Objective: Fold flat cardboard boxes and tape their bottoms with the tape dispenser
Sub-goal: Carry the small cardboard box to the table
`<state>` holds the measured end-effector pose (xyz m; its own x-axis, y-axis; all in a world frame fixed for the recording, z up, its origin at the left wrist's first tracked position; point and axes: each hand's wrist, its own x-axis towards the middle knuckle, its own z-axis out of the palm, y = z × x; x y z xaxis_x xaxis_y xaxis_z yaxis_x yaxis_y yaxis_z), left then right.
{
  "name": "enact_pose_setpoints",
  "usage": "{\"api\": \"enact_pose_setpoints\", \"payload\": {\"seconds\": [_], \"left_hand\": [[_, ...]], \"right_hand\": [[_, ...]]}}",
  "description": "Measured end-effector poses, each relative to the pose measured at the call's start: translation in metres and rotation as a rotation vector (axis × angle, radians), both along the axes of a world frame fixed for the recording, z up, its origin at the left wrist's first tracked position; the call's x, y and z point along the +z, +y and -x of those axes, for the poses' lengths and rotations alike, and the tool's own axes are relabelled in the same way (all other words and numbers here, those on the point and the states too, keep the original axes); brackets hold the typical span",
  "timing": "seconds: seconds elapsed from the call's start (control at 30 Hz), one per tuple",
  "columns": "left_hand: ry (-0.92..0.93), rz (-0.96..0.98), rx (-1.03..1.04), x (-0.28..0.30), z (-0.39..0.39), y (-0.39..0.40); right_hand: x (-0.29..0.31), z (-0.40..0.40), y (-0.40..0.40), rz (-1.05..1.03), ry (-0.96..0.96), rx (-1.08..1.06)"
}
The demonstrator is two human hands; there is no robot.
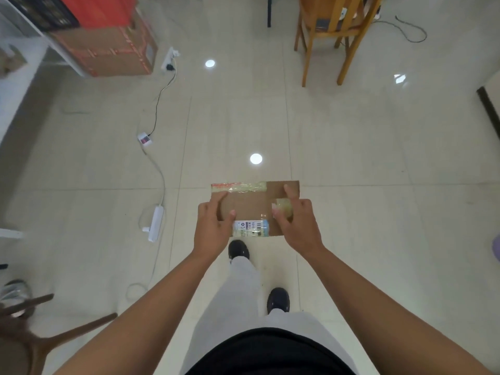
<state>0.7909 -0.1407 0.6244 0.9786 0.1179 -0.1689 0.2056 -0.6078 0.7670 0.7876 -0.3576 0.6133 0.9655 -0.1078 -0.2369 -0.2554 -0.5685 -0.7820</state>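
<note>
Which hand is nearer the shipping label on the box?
Left. The left hand grips the box right beside the shipping label; the right hand, holding the tape roll, is farther off.

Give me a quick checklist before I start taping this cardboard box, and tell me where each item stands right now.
1. Left hand grips the cardboard box: ok.
2. Right hand holds the tape roll against the box: ok.
3. Box folded into shape: not ok, it looks flat.
4. Tape end free and stuck down: cannot tell.
5. Old tape and label clear of the seam: cannot tell.
</note>
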Motion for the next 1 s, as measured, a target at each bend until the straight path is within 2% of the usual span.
{"api": "enact_pose_setpoints", "payload": {"seconds": [0.3,0.5,0.9,1.0], "left_hand": [[0.113,0.064,-0.034,-0.015,-0.164,0.029],[0.078,0.039,-0.092,0.002,-0.279,0.047],[0.089,-0.040,-0.121,0.003,-0.490,0.006],[0.139,-0.086,-0.127,0.007,-0.542,-0.008]], "right_hand": [[-0.005,-0.168,0.025,0.043,0.086,0.042],[0.012,-0.279,0.043,0.096,0.049,0.014],[-0.002,-0.482,0.003,-0.011,0.017,-0.018],[-0.006,-0.535,-0.013,-0.042,0.063,0.000]]}}
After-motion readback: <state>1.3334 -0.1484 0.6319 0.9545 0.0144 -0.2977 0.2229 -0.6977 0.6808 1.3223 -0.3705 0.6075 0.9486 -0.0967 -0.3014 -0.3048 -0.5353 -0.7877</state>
